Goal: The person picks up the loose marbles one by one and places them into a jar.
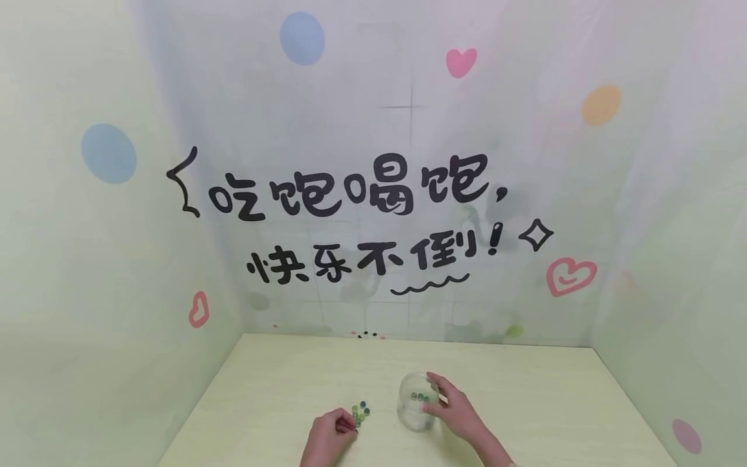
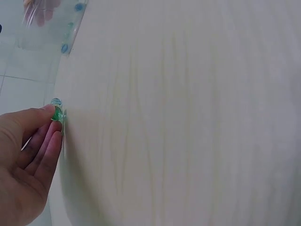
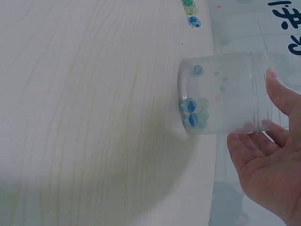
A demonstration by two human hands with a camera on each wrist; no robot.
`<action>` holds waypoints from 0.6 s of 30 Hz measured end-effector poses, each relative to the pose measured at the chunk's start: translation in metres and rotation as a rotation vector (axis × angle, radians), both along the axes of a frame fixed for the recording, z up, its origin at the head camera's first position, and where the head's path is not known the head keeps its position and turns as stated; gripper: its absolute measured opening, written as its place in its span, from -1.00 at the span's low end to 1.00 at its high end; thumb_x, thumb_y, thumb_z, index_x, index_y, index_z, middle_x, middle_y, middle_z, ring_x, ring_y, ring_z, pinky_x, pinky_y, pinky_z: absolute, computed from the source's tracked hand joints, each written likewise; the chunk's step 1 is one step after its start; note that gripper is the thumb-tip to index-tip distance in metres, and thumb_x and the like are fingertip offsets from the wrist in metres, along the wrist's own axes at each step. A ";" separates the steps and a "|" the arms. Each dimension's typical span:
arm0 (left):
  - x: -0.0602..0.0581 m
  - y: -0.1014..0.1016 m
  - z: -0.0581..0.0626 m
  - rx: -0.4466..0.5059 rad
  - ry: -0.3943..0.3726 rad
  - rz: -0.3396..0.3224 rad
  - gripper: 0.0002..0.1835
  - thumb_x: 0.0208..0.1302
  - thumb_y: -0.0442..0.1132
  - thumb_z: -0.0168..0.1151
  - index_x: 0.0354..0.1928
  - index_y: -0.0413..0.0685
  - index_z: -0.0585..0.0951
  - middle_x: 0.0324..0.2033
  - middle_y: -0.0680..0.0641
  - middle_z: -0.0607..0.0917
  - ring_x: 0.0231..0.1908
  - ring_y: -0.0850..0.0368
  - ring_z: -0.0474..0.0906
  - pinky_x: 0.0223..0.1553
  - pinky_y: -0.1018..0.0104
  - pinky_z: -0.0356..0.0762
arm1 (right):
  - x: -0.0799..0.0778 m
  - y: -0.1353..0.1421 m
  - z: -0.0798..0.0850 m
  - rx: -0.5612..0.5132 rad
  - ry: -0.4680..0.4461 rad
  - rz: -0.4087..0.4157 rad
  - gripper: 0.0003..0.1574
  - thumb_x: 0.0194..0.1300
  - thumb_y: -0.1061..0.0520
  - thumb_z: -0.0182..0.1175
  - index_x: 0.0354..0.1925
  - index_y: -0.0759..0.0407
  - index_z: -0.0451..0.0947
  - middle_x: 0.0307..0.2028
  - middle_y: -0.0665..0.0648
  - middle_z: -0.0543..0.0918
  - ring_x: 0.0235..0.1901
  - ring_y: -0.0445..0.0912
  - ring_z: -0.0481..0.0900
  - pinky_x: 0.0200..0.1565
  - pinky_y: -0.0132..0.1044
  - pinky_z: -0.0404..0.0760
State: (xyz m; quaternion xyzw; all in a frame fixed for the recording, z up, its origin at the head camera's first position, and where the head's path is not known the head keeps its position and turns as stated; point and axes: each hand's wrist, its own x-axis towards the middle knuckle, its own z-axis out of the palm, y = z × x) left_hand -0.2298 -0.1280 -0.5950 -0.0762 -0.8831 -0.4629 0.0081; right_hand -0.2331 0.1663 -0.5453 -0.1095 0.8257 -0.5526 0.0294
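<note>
At the front of the table my left hand (image 1: 330,436) is beside a small cluster of glass marbles (image 1: 360,411). In the left wrist view, its thumb and fingers pinch a green marble (image 2: 57,114), with a bluish marble (image 2: 56,101) right by it. My right hand (image 1: 460,411) grips a clear plastic jar (image 1: 415,423) near its open rim, thumb on one side and fingers on the other. The jar stands upright on the table. Several blue and green marbles (image 3: 193,119) lie on its bottom, as the right wrist view shows.
The pale wood-grain table (image 1: 280,370) runs back to a printed curtain (image 1: 350,130) with black lettering, dots and hearts. Side curtains (image 1: 111,272) close in the left and right. The loose marbles lie to the left of the jar.
</note>
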 end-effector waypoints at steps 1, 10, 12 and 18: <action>0.000 0.000 0.000 0.003 0.002 0.002 -0.86 0.02 -0.44 0.41 -0.37 -0.13 0.65 -0.45 0.04 0.73 -0.43 0.27 0.61 -0.40 0.53 0.58 | 0.000 0.000 0.000 0.001 0.001 0.000 -0.13 0.26 0.18 0.34 0.40 0.43 0.19 0.34 0.55 0.33 0.35 0.48 0.26 0.27 0.22 0.47; 0.001 0.000 0.004 0.001 0.022 0.010 -0.87 0.07 -0.40 0.44 -0.35 -0.12 0.67 -0.44 0.05 0.74 -0.43 0.29 0.63 -0.39 0.53 0.60 | 0.000 0.000 -0.002 0.017 0.010 -0.004 -0.13 0.26 0.16 0.35 0.39 0.43 0.20 0.35 0.54 0.33 0.35 0.47 0.26 0.28 0.22 0.45; 0.002 0.000 0.006 0.007 0.017 0.009 -0.88 0.08 -0.40 0.44 -0.35 -0.13 0.67 -0.44 0.05 0.74 -0.43 0.28 0.63 -0.39 0.53 0.60 | -0.001 0.000 -0.003 0.028 0.010 -0.002 -0.12 0.26 0.14 0.35 0.40 0.42 0.20 0.35 0.54 0.32 0.35 0.47 0.26 0.28 0.22 0.44; 0.003 0.002 0.010 0.014 0.016 0.008 -0.87 0.09 -0.41 0.42 -0.32 -0.15 0.66 -0.41 0.04 0.72 -0.41 0.31 0.61 -0.35 0.56 0.60 | -0.001 0.000 -0.005 0.032 0.003 0.013 -0.11 0.27 0.10 0.34 0.41 0.41 0.20 0.37 0.52 0.30 0.35 0.48 0.25 0.29 0.24 0.44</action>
